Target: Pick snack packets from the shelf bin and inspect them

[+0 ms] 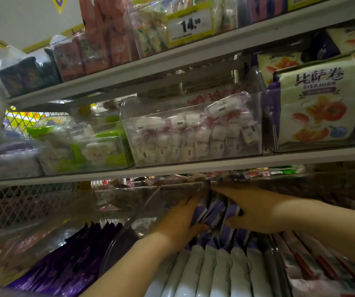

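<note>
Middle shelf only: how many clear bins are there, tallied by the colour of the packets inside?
Green-packet bin: 1
White-and-pink-packet bin: 1
Cream-and-purple-packet bin: 1
Pale purple bin, blurred at the left edge: 1
Total: 4
</note>
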### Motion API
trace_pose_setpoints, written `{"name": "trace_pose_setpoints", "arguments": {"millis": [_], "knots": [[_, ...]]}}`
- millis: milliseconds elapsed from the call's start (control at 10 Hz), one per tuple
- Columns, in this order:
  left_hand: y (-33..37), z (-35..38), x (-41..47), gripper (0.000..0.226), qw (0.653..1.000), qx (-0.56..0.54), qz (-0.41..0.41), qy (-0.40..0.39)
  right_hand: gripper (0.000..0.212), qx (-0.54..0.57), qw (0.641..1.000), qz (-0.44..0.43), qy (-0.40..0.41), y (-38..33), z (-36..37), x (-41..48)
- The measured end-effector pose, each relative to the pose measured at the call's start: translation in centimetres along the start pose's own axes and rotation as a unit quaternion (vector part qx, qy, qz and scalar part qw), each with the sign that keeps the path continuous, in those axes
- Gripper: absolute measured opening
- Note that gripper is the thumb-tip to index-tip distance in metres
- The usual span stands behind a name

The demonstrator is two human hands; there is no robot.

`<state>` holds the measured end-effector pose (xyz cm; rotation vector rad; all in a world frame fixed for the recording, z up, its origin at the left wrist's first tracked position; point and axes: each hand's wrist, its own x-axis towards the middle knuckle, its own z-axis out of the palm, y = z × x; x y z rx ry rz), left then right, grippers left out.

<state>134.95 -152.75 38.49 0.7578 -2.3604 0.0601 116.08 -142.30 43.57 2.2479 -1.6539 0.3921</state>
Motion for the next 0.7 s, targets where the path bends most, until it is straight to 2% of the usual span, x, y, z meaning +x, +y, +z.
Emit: {"name": "trace_pose_setpoints", "arguments": {"millis": [100,300,400,500,600,700], "knots": [[-0.2,0.1,0.0,0.089,1.000,-0.004,-0.012,-0.017,0.062,-0.011,0.999,-0.038,-0.007,-0.3,-0.1,0.4],[0.2,0.1,0.9,0.090,0.993,0.018,-0.082,-0.083,0.054,-0.025,0.998,-0.030,-0.045,-0.7,-0.1,1.0],[1.1,-0.7,1.0,0.095,0.989,0.007,-0.100,-0.105,0.057,-0.009,0.999,-0.032,-0.041,-1.0,-0.5,0.5],[1.6,-1.3,0.6,0.100,0.986,-0.032,-0.124,-0.104,0.065,-0.003,0.999,-0.032,-0.002,-1.1,-0.7,-0.5],[3.0,-2.8,-1.0,0.100,0.987,-0.052,-0.132,-0.080,0.056,0.012,0.999,-0.012,0.033,-2.1,-2.1,-2.8],[4.9,-5.4,-3.6,0.087,0.991,-0.064,-0.113,0.006,0.034,0.095,0.992,-0.015,0.083,-3.3,-4.5,-6.4]]}}
